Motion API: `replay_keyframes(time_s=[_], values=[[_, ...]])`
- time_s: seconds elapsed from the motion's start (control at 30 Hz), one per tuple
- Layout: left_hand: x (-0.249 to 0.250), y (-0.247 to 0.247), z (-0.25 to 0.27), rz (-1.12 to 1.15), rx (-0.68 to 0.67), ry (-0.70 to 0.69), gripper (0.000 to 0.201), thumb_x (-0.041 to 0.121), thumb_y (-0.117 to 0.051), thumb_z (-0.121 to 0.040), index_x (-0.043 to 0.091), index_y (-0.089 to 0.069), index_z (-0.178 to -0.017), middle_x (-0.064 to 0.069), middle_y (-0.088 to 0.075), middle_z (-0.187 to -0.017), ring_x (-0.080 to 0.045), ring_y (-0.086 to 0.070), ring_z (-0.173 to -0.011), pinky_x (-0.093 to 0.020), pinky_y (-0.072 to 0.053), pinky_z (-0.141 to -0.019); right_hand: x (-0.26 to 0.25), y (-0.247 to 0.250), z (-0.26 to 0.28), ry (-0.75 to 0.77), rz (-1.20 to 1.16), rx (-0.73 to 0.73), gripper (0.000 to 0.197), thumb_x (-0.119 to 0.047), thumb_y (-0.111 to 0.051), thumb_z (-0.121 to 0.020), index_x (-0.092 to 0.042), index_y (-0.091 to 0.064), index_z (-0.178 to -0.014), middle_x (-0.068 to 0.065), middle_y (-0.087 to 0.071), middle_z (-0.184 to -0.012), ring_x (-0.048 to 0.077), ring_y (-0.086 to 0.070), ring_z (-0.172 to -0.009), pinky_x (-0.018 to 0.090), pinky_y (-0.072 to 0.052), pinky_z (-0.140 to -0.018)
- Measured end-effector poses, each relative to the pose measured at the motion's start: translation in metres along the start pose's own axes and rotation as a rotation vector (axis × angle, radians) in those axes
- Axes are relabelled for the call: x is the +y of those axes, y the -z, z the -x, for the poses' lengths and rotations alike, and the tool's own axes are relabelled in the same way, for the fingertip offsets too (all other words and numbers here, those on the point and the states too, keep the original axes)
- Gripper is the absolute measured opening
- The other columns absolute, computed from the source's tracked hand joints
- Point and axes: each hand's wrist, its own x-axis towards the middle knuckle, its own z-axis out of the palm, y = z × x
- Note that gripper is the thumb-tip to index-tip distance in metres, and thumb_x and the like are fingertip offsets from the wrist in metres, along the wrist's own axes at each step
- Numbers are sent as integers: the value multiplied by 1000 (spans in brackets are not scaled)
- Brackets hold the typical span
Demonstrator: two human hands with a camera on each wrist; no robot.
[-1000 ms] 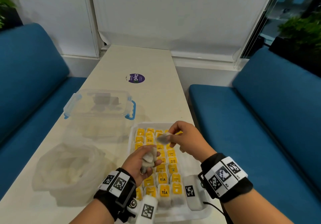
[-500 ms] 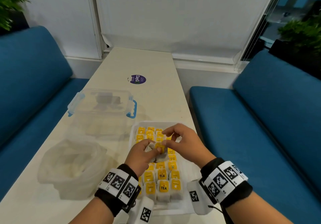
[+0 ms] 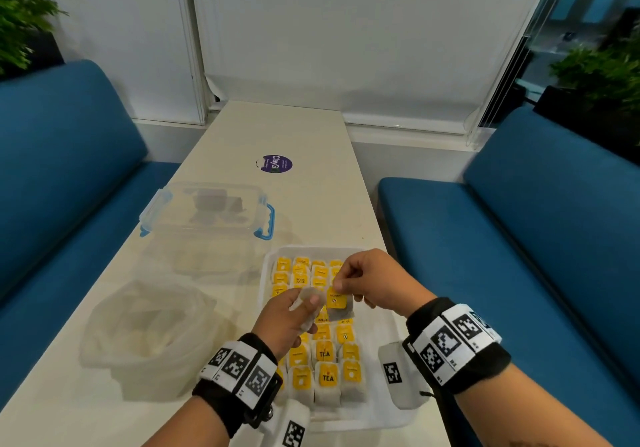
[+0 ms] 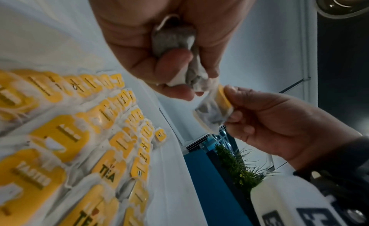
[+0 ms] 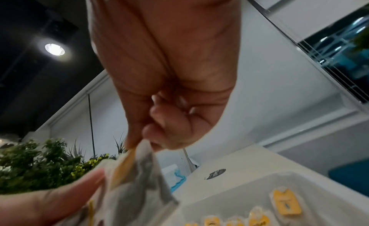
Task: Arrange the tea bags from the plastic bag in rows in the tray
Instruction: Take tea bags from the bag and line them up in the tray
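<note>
Foliage of a potted plant fills the upper left of the head view, above a blue sofa that runs down the left edge. Toward the lower left of the pale table sits the crumpled plastic bag, its mouth open and pale tea bags dimly visible inside. Just above it in the frame stands a clear box with blue clips, something dark inside it; beyond that, a round purple sticker lies on the tabletop.

Centre-low, the left hand is curled round a bunch of loose tea bags, thumb pressing them to the fingers; the left-wrist view shows them crumpled in the palm. Hand and wrist band cover part of the middle rows in the white tray. Touching that bunch, a single tea bag with a yellow tag hangs from the right hand, pinched at its top edge between thumb and forefinger above the tray. Rows of yellow-tagged tea bags fill the tray's left part, some tags reading TEA.

On the right, a second blue sofa and another plant.
</note>
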Motion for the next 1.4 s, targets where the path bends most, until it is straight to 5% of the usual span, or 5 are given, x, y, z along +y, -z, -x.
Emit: replay_keyframes(time_s=[0.2, 0.43, 0.83, 1.07, 1.4], values=[[3, 8, -3, 46, 80, -7, 13, 26, -51, -93, 18, -60, -91, -2, -54, -74, -13, -53, -57, -16, -30, -38, -1, 2, 0, -118, 147, -158, 45, -5, -71, -80, -16, -52, -119, 8, -64, -72, 18, -55, -56, 21, -44, -44], [-2, 19, -5, 108, 176, 29, 16, 26, -49, -95, 15, -59, -99, -2, -55, -76, -13, -54, -58, -15, -30, -38, -2, 18, 4, -87, -39, -162, 14, -11, -71, -81, -19, -66, -71, -7, -65, -63, 7, -60, -63, 17, -46, -48], [-19, 21, -10, 129, 137, 121, 12, 27, -52, -93, 17, -58, -89, -4, -56, -75, -12, -54, -55, -15, -32, -35, 17, 18, -28, -173, 301, 34, 27, -8, -56, -90, -20, -48, -67, -8, -50, -69, 6, -48, -61, 16, -34, -52], [-23, 25, -14, 185, 133, 159, 12, 25, -51, -94, 16, -59, -95, -3, -57, -76, -12, -55, -57, -15, -33, -36, 26, 27, -60, -172, 600, 78, 35, 1, -41, -90, -12, -63, -115, 6, -59, -118, 23, -56, -111, 27, -44, -87], [-27, 35, -18, 157, 3, 189, 14, 24, -52, -93, 14, -59, -101, -4, -57, -76, -9, -60, -52, -17, -32, -38, 39, 15, -102, -362, 785, -291, 29, -10, -55, -90, -3, -64, -116, 11, -67, -109, 19, -59, -78, 28, -50, -75]])
